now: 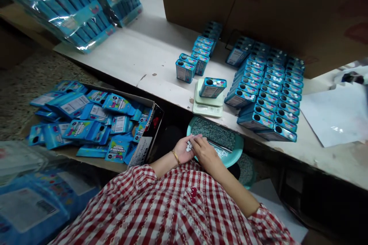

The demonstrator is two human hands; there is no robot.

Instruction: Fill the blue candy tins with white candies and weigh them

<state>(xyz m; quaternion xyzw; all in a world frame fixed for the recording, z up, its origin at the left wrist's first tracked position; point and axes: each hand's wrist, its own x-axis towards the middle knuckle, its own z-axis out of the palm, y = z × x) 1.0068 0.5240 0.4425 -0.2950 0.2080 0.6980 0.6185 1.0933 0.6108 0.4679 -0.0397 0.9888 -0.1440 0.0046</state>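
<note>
Small white candies (189, 146) lie in the cupped palm of my left hand (183, 150), which wears a gold bracelet at the wrist. My right hand (203, 151) touches it from the right, its fingers bent together over the candies; what they hold is hidden. Just beyond and to the right is a teal basin (239, 149) of small candies, with a dark rod lying across it. On the table edge above the basin stands a pale green scale (207, 110) bearing one upright blue tin (213, 87).
Rows of blue tins (266, 101) stand right of the scale, and a shorter row (185, 69) to its left. A cardboard box (126, 93) of blue packs sits at left. Wrapped packs (71, 11) stand at the back left; paper (335, 113) lies right.
</note>
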